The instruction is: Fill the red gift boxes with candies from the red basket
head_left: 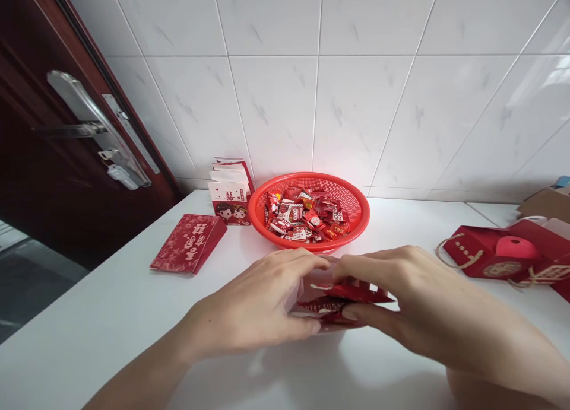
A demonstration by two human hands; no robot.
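Observation:
At the front middle of the table, my left hand (244, 303) is closed around the side of a small paper gift box (294, 297). The box's top stands open and shows a pale pink inside. My right hand (418, 300) pinches red candy packets (360, 292) at the box's mouth, thumb in front and fingers behind. One packet carries white lettering. How many packets there are, and the box's lower part, are hidden by my hands. Just behind my hands stands a red plastic basket (363, 220) with many wrapped candies (307, 214) in it.
A flat red printed paper bag (187, 244) lies at the left, near folded cartoon-printed boxes (229, 202) standing upright. Red gift boxes (499, 253) with rope handles sit at the right, before a cardboard box (545, 202). White tiles (271, 113) back the table; a door (40, 161) is left.

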